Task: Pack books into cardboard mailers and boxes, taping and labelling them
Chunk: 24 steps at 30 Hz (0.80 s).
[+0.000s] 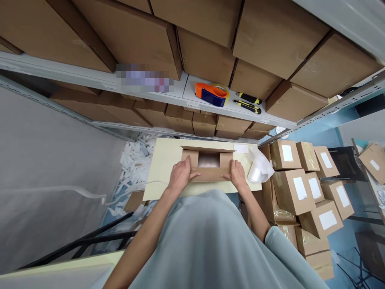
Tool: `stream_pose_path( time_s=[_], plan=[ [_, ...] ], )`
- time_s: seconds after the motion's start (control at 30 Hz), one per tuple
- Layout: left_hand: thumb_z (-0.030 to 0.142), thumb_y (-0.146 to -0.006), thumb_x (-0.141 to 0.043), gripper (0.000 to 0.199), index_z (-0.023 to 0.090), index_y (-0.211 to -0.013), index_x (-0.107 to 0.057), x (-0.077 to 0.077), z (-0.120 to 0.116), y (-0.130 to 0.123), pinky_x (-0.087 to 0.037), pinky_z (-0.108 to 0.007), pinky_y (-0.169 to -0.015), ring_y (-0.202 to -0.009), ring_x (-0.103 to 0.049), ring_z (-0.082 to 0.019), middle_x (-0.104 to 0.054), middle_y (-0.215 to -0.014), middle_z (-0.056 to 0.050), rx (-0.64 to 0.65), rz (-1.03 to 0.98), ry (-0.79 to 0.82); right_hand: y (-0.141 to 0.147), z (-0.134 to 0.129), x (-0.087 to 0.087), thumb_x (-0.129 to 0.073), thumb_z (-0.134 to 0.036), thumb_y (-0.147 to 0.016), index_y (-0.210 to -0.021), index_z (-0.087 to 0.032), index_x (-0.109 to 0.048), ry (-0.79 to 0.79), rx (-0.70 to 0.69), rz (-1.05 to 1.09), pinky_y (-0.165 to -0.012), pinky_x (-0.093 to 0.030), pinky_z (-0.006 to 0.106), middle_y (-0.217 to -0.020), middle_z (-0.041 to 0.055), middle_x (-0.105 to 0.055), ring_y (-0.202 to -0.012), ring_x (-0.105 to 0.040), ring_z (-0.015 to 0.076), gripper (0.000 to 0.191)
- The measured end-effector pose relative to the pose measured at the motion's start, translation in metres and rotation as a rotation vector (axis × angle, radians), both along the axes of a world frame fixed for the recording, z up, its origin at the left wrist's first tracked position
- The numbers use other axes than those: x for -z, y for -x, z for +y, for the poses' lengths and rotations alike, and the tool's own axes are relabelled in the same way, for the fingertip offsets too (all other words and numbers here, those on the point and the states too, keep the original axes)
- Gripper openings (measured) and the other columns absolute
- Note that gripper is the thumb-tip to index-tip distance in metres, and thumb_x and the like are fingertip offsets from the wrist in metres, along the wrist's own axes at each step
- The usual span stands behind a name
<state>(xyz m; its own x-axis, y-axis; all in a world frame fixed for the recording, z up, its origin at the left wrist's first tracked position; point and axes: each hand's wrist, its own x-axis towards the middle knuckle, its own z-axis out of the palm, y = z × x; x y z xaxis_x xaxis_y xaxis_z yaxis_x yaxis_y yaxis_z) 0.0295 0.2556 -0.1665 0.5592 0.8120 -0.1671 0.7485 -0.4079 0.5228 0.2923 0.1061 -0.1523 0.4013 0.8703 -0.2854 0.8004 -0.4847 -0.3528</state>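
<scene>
On the pale yellow tabletop lies a small cardboard box [210,175] with its top partly open. Its two short flaps are folded inward, and the far long flap [207,148] stands up. Through the gap between the flaps shows something greyish and shiny [208,160], whose kind I cannot make out. My left hand [179,175] grips the box's left end, its thumb along the near flap. My right hand [237,173] holds the right end the same way, thumb pointing inward.
Clear plastic wrap [260,167] and a white paper slip [241,149] lie at the table's right. A shelf ahead holds an orange-and-blue tape dispenser [212,94], two utility knives [248,103] and cartons. Labelled boxes [296,192] are piled rightward; paper scraps [132,160] fill the left.
</scene>
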Motion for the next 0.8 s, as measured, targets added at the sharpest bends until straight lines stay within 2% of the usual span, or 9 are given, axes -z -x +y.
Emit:
stream_pose_path(
  time_s=[0.07,0.13,0.23,0.37,0.43,0.5,0.63,0.73,0.8],
  plan=[
    [0.073,-0.083,-0.088,0.116,-0.001,-0.164,-0.051,-0.001,0.008,-0.011,-0.043,-0.066,-0.127,-0.159,-0.047,-0.058,-0.055,-0.159,-0.045,-0.038,-0.007,-0.119,-0.001,0.011,0.005,-0.090,-0.050,-0.094,-0.169,-0.005,-0.041,-0.108,0.101,-0.097,-0.121,-0.052,0.057,-0.160,0.0376,-0.056,-0.149,-0.060,0.0473,0.100],
    [0.078,-0.079,-0.090,0.134,-0.001,-0.174,-0.037,-0.002,0.015,-0.017,-0.026,-0.071,-0.136,-0.172,-0.022,-0.059,-0.032,-0.177,-0.045,-0.028,-0.015,-0.167,-0.005,0.018,0.008,-0.087,-0.047,-0.096,-0.178,-0.005,-0.021,-0.189,0.096,-0.084,-0.129,-0.047,0.058,-0.175,0.0387,-0.038,-0.164,-0.046,0.0475,0.114],
    [0.080,-0.076,-0.091,0.140,0.003,-0.178,-0.032,-0.004,0.021,-0.013,-0.011,-0.078,-0.137,-0.175,-0.007,-0.059,-0.024,-0.182,-0.041,-0.014,-0.015,-0.202,-0.013,0.020,0.007,-0.078,-0.039,-0.101,-0.179,-0.011,-0.022,-0.254,0.006,-0.046,-0.133,-0.043,0.060,-0.176,0.0312,-0.043,-0.166,-0.044,0.0435,0.100],
    [0.072,-0.084,-0.089,0.111,0.011,-0.169,-0.051,0.000,0.024,0.002,-0.014,-0.077,-0.138,-0.176,-0.012,-0.056,-0.036,-0.179,-0.036,0.006,-0.031,-0.225,-0.022,0.008,0.007,-0.071,-0.039,-0.107,-0.155,-0.017,-0.058,-0.252,-0.018,-0.049,-0.126,-0.051,0.060,-0.151,0.0246,-0.065,-0.145,-0.062,0.0411,0.055],
    [0.066,-0.090,-0.084,0.077,0.017,-0.147,-0.068,0.007,0.024,0.007,-0.021,-0.074,-0.138,-0.175,-0.019,-0.053,-0.047,-0.173,-0.032,0.048,-0.054,-0.170,-0.022,0.003,0.011,-0.071,-0.041,-0.108,-0.135,-0.018,-0.068,-0.218,-0.047,-0.044,-0.125,-0.051,0.057,-0.152,0.0247,-0.064,-0.145,-0.062,0.0403,0.035],
    [0.062,-0.097,-0.076,0.052,0.018,-0.124,-0.073,0.017,0.023,0.008,-0.029,-0.071,-0.136,-0.174,-0.021,-0.052,-0.048,-0.172,-0.030,0.039,-0.093,-0.095,-0.018,0.001,0.018,-0.066,-0.040,-0.111,-0.122,-0.019,-0.071,-0.190,-0.039,-0.038,-0.128,-0.049,0.054,-0.161,0.0252,-0.058,-0.155,-0.055,0.0393,0.024],
    [0.054,-0.108,-0.057,0.034,0.021,-0.114,-0.061,0.037,0.015,0.000,-0.042,-0.063,-0.131,-0.175,-0.026,-0.047,-0.031,-0.184,-0.029,-0.085,-0.214,0.050,-0.005,0.007,0.035,-0.048,-0.035,-0.117,-0.118,-0.021,-0.066,-0.151,0.097,0.024,-0.124,-0.052,0.049,-0.171,0.0245,-0.051,-0.163,-0.049,0.0341,0.023],
    [0.052,-0.111,-0.049,0.028,0.025,-0.112,-0.056,0.045,0.008,-0.007,-0.049,-0.056,-0.126,-0.173,-0.034,-0.039,-0.028,-0.187,-0.024,-0.175,-0.262,0.113,0.004,0.012,0.044,-0.038,-0.036,-0.118,-0.119,-0.025,-0.060,-0.102,0.187,0.122,-0.102,-0.061,0.041,-0.177,0.0204,-0.045,-0.141,-0.067,0.0289,0.025],
    [0.052,-0.111,-0.049,0.027,0.026,-0.111,-0.055,0.047,0.006,-0.009,-0.046,-0.056,-0.128,-0.172,-0.036,-0.038,-0.026,-0.189,-0.023,-0.201,-0.278,0.116,0.008,0.013,0.049,-0.035,-0.040,-0.119,-0.120,-0.027,-0.058,-0.083,0.226,0.163,-0.089,-0.062,0.037,-0.182,0.0186,-0.040,-0.128,-0.073,0.0267,0.027]
  ],
)
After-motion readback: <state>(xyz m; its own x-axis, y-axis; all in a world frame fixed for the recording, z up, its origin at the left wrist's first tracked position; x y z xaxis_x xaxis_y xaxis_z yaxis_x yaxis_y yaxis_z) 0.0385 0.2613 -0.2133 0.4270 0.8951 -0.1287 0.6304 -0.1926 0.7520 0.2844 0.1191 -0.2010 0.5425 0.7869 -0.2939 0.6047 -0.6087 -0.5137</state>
